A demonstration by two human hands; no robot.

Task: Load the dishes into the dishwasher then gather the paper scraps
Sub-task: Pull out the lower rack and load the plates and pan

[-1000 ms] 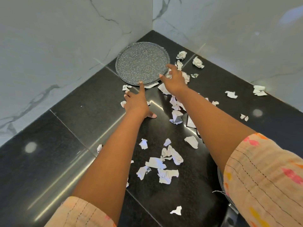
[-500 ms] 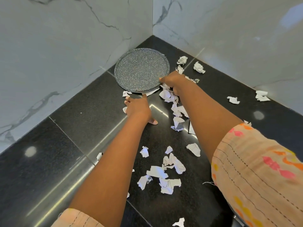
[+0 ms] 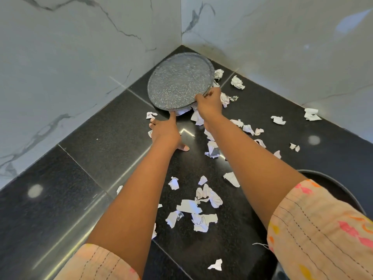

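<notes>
R fingers [image 3: 201, 97] now grip plate [image 3: 179, 81] rim, upper centre; near edge tipped up off counter [image 3: 90, 138] vs 1 s ago. L hand [image 3: 166, 131] flat, relaxed. I judge lift started; scraps [image 3: 201, 209] wait.

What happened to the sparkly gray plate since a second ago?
The right hand reached to the speckled gray plate, took hold of its near edge and tipped that side up off the black counter; a paper scrap now shows beneath it. The left hand stayed spread flat on the counter, one fingertip at the plate's rim. The paper scraps lie scattered as before.
</notes>
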